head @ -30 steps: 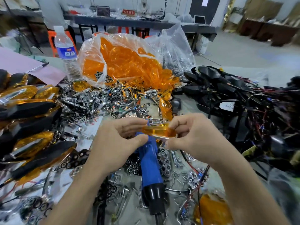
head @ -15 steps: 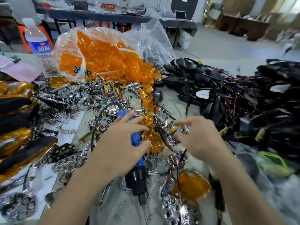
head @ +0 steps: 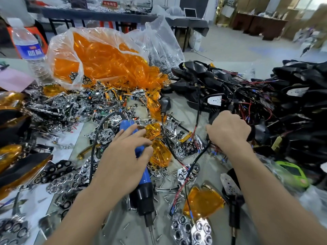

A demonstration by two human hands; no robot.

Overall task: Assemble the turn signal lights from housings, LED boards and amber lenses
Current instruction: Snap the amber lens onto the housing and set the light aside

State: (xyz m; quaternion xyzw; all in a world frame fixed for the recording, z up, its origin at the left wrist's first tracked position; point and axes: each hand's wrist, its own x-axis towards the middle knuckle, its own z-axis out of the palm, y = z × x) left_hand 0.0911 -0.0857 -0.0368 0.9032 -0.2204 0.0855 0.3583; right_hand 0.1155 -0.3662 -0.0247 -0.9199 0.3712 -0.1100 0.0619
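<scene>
Housings (head: 292,106) now draw the right hand (head: 228,129), gone there from the chrome parts (head: 187,147) and curled; what it holds I cannot tell. Left hand (head: 123,156) stays spread over the screwdriver (head: 144,175), fingertips (head: 142,132) on a lens (head: 154,129). Such parts litter the worktop (head: 182,110); lens bag (head: 99,57) behind, tables (head: 99,14) beyond.

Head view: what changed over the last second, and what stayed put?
Both hands let go of the amber lens they pinched between them. The left hand opened, its fingers spread above the blue electric screwdriver. The right hand moved right to the edge of the black housings pile, fingers curled; whether it grips anything is hidden. The screwdriver, the bag of amber lenses and the water bottle stayed put.
</scene>
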